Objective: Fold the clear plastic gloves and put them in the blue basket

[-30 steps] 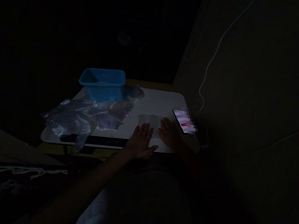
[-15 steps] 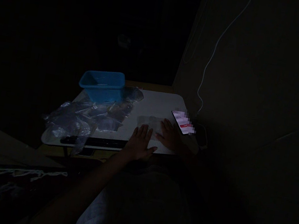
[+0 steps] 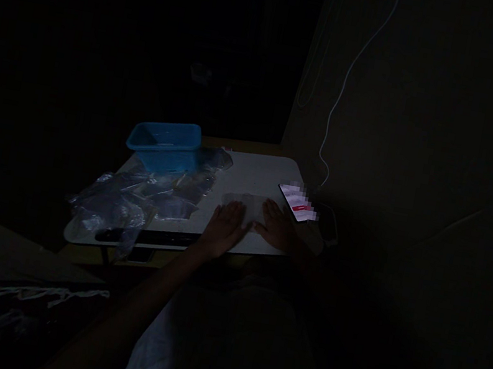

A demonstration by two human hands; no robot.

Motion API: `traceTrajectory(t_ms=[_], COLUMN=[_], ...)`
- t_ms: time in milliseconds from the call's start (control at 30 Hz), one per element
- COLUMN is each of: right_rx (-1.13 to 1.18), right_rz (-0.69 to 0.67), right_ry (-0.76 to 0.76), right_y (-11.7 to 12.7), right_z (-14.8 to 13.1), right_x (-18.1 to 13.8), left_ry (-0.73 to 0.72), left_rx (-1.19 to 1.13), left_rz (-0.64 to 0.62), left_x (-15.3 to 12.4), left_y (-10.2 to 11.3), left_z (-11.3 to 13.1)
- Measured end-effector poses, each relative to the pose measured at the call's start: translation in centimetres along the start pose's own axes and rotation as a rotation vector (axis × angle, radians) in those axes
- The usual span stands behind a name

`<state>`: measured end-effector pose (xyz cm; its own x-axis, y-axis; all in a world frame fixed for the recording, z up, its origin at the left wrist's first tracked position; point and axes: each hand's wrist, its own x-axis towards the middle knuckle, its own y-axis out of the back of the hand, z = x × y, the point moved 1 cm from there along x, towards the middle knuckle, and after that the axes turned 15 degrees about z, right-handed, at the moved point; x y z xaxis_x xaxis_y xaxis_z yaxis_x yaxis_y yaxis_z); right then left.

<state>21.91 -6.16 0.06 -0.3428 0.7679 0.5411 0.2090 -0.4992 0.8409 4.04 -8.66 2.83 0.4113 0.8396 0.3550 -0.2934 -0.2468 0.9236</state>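
The room is very dark. My left hand [image 3: 224,227] lies flat, fingers stretched, on the near edge of a small white table [image 3: 249,169], its fingertips on a clear plastic sheet or bag [image 3: 246,203]. My right hand [image 3: 276,223] also rests flat, fingers out, on the right side of that same clear piece. Just to the right of my right hand lies a lit phone [image 3: 298,201].
A blue plastic tub [image 3: 164,142] stands at the table's far left. Several clear plastic bags [image 3: 130,200] are heaped in front of it and hang over the left edge. A white cable [image 3: 337,93] runs down the wall at the right. Surroundings are dark.
Both hands stay flat on the clear piece; the left thumb has drawn in. The view has shifted slightly, so the table sits a little further left and lower.
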Motion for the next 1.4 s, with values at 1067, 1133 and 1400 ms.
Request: traceTrajectory(t_ms=[1067,1133,1400], right_rx=[-0.025,-0.029,0.015], right_rz=[-0.013,-0.013,-0.052], right_ry=[0.021,0.017,-0.008], right_y=[0.4,0.4,0.3], right_z=[0.1,0.1,0.4], right_x=[-0.1,-0.1,0.0], left_ry=[0.102,0.119,0.110], left_rx=[0.208,0.208,0.208], left_rz=[-0.014,-0.012,-0.005], left_x=[3.1,3.0,3.0], left_y=[-1.8,-1.9,-2.0], left_z=[-2.2,-2.2,-2.2])
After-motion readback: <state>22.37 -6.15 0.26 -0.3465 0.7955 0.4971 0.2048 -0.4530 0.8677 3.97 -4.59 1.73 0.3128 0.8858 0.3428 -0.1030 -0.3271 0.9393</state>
